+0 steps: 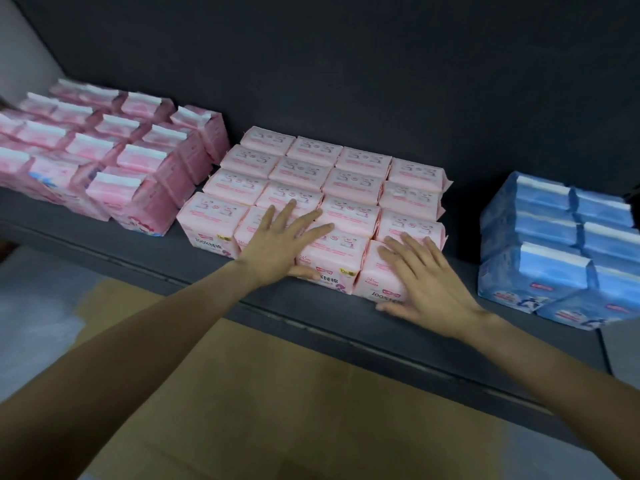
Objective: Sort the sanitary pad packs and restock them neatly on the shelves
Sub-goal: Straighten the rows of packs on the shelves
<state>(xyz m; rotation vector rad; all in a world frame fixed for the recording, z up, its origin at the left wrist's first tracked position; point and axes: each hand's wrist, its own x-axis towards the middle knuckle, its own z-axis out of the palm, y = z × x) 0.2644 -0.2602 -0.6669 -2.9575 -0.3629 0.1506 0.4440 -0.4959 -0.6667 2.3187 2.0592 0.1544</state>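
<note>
Several pale pink pad packs (332,181) stand in tidy rows at the middle of the dark shelf (194,261). My left hand (280,240) lies flat with spread fingers on the front packs of that block. My right hand (426,282) rests flat on the front right pale pink pack (375,282), its thumb low against the pack's face. Darker pink packs (104,150) fill the shelf's left part. Blue packs (554,244) stand stacked at the right.
A flattened brown cardboard sheet (277,393) lies on the floor below the shelf's front edge. The dark back wall (346,64) rises behind the packs. A bare gap of shelf separates the pale pink block from the blue stack.
</note>
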